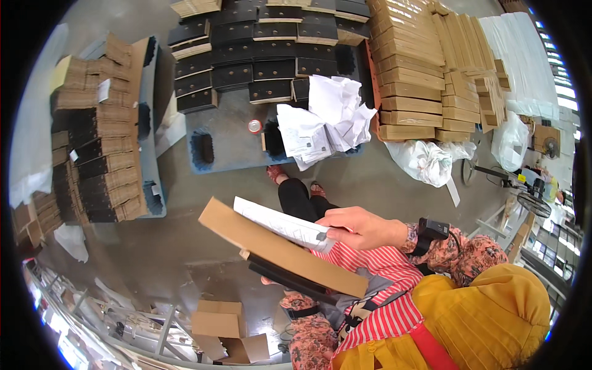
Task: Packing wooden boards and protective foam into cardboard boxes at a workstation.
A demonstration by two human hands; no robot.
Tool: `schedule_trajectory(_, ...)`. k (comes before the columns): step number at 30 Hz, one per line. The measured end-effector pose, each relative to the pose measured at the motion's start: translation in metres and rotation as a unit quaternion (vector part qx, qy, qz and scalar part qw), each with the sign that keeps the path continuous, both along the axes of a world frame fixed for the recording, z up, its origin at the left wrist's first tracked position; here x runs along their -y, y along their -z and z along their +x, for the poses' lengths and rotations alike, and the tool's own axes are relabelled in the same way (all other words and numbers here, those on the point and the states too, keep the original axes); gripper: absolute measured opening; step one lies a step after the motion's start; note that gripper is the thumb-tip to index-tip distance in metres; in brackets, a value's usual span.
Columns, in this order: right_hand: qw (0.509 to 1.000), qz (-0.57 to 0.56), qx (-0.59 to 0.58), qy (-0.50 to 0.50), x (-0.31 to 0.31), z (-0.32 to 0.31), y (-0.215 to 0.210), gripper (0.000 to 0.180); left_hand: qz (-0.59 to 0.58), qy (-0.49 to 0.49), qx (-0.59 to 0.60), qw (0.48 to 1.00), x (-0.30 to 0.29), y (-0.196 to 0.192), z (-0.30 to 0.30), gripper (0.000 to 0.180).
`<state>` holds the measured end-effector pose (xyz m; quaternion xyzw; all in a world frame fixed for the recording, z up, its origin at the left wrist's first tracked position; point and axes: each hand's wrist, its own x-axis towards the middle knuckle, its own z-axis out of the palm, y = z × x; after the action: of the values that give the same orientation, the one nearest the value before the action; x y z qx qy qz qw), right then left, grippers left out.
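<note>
Sheet (277,222) pinched beside carton (290,254)

The right grip (364,227) pinches the sheet's end, likely to steady it; the left grip (266,280), mostly hidden, probably supports the carton, though I cannot tell its closure. Loose papers (333,114) rest on the blue pallet (234,148).

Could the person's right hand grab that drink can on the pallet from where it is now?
Probably not: the right hand is busy gripping the printed paper, and the drink can sits on the blue pallet, out beyond the person's shoes.
</note>
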<state>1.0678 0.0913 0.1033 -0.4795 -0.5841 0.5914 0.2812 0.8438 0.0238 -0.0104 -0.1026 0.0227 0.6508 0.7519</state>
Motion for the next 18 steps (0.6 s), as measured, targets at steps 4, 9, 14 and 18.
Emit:
schedule_trajectory(4,0.996,0.058,0.009,0.068,-0.001,-0.019,-0.070,0.032,-0.051,-0.027,-0.110,0.992,0.015,-0.026,-0.026,0.101)
schedule_trajectory(9,0.879,-0.071,-0.447,-0.149,-0.026,-0.079,-0.165,0.015,-0.169,-0.011,-0.249,0.953,0.042,-0.021,-0.085,0.100)
schedule_trajectory(14,0.823,-0.102,-0.518,-0.209,-0.057,-0.172,-0.194,0.027,-0.232,-0.032,-0.302,0.924,0.044,-0.001,-0.166,0.100)
schedule_trajectory(18,0.888,-0.046,-0.441,-0.120,-0.072,-0.258,-0.173,0.020,-0.265,-0.058,-0.314,0.910,0.047,0.008,-0.242,0.099)
